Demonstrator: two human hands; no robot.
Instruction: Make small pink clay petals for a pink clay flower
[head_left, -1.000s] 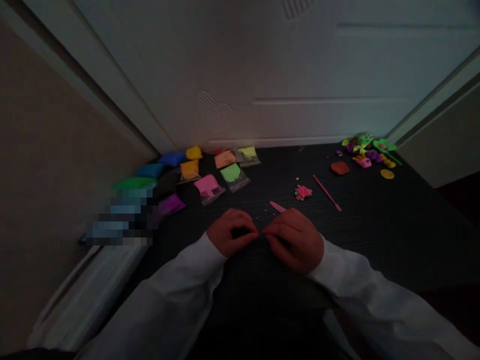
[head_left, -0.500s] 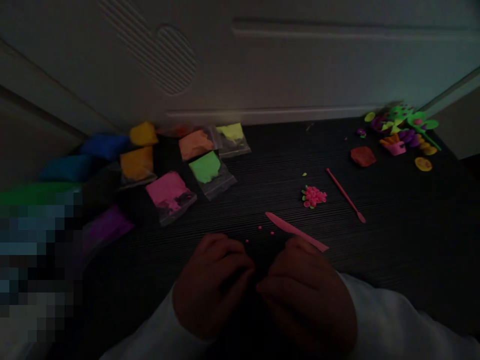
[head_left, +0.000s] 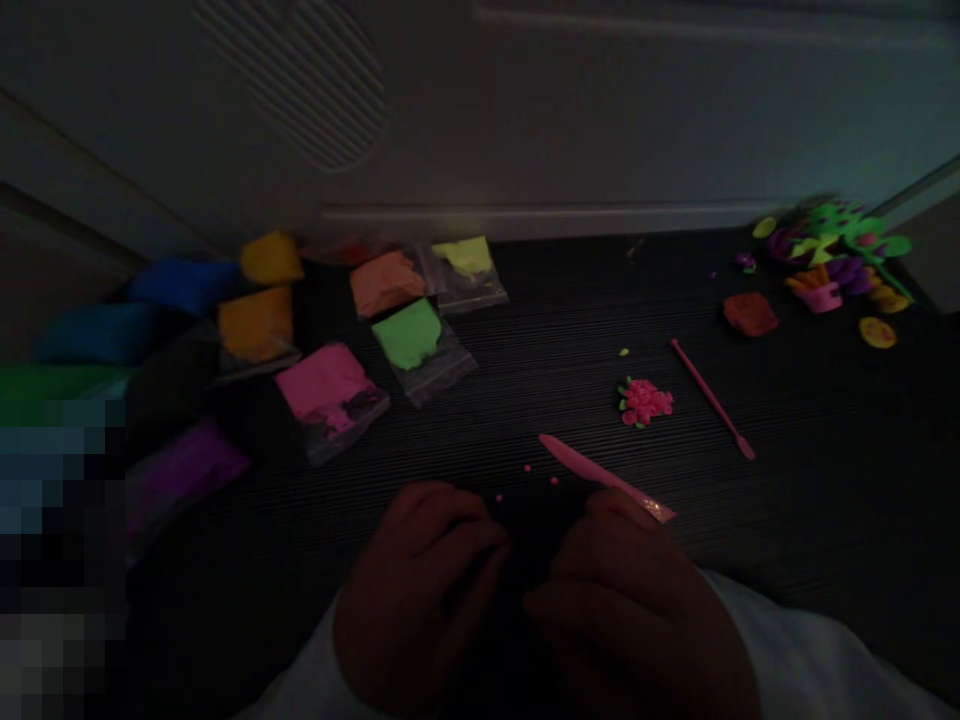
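Near the front of the dark table, my left hand (head_left: 424,595) is closed with thumb and forefinger pinched together. Anything between those fingertips is too small or dark to make out. My right hand (head_left: 641,600) is likewise closed, fingers curled; what it holds, if anything, is hidden. A small gap separates the two hands. Just beyond them lie three tiny pink clay balls (head_left: 527,468). A pink plastic clay knife (head_left: 581,465) lies flat, its near end beside my right knuckles. Farther off sits a pink clay flower cluster (head_left: 646,402) with green edges.
A thin pink modelling stick (head_left: 711,398) and a reddish-brown lump (head_left: 750,314) lie to the right. Finished clay figures (head_left: 832,260) crowd the far right corner. Bags of coloured clay, including pink (head_left: 326,385) and green (head_left: 409,335), spread leftward. A pale panel (head_left: 600,130) stands behind.
The view has shifted slightly, so the things on the table appear a little farther apart. My hands show a little lower, still pinched; the right is slightly farther right.
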